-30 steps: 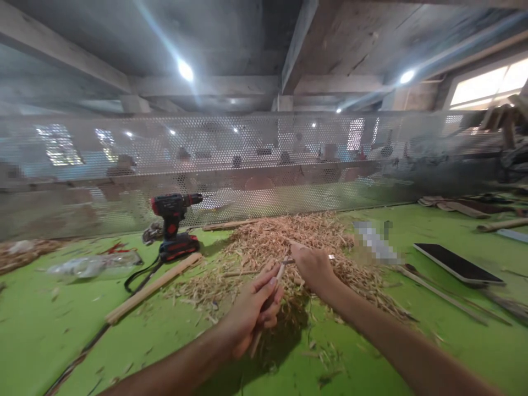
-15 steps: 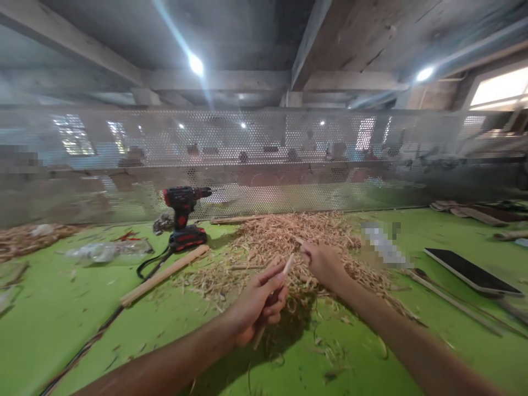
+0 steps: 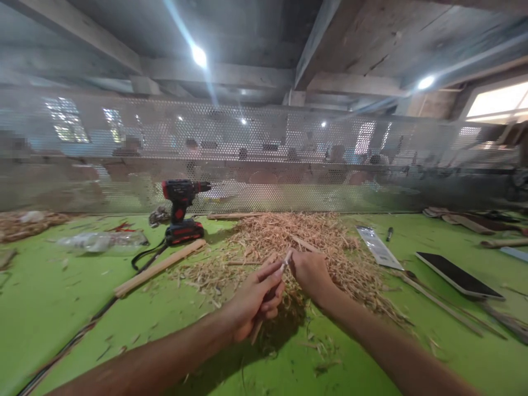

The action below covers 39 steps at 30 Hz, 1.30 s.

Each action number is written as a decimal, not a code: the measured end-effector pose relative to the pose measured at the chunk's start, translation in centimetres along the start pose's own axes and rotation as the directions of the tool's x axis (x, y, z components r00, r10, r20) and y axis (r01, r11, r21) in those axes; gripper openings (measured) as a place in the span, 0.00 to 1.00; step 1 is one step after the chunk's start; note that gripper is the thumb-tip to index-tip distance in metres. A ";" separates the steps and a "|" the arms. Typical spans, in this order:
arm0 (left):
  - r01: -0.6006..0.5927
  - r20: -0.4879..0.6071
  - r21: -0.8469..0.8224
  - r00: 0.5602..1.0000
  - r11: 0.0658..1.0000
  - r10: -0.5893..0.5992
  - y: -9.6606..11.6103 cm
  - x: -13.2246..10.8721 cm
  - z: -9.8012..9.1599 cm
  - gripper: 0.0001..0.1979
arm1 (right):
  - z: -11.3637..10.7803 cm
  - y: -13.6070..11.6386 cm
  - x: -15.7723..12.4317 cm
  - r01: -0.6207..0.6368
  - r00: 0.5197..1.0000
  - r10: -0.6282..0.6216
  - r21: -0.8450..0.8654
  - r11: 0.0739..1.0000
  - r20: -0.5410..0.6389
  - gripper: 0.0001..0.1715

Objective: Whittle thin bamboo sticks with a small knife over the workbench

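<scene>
My left hand (image 3: 256, 300) is closed round a thin wooden stick (image 3: 284, 263) that points up and away from me. My right hand (image 3: 310, 272) is closed at the stick's top end, its fingers curled; what it grips is hidden behind the hand. Both hands hover over a heap of wood shavings (image 3: 289, 242) on the green table (image 3: 61, 313).
A red and black cordless drill (image 3: 181, 212) stands at the back left, with a wooden rod (image 3: 159, 268) and a black cable beside it. A dark flat tablet (image 3: 458, 267), thin sticks and a pen lie at the right. A perforated metal screen (image 3: 264, 159) closes the table's far side.
My right hand has drawn back along the stick to its tip, close to my left hand. The view has shifted slightly.
</scene>
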<state>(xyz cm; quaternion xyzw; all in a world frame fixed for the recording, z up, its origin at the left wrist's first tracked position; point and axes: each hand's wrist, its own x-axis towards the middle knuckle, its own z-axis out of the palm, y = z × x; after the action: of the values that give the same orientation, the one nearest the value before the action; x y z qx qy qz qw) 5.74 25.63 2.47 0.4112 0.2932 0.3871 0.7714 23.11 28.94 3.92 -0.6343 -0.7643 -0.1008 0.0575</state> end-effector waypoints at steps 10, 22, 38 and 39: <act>-0.028 0.028 0.022 0.999 0.999 0.027 -0.1 0.2 -0.3 0.16 | -0.5 0.5 0.8 -0.077 0.997 0.078 -0.133 0.988 0.003 0.20; -0.017 0.020 -0.020 1.000 1.000 0.017 -0.1 1.7 -1.6 0.16 | 0.3 0.8 2.8 -0.155 0.986 0.159 -0.098 0.983 0.039 0.20; -0.050 0.081 -0.061 0.995 0.997 0.055 0.1 0.6 -0.9 0.11 | 0.0 0.1 0.6 -0.049 0.999 0.050 0.017 0.999 -0.009 0.20; -0.050 0.075 -0.060 0.996 0.997 0.055 0.0 0.5 -0.8 0.12 | 0.0 -0.3 0.5 -0.054 0.998 0.055 0.009 0.998 -0.009 0.20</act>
<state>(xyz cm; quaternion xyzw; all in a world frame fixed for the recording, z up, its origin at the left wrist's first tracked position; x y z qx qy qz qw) 5.39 26.40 2.01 0.4108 0.2410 0.3995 0.7833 22.72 29.36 4.01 -0.6542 -0.7469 -0.0986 0.0666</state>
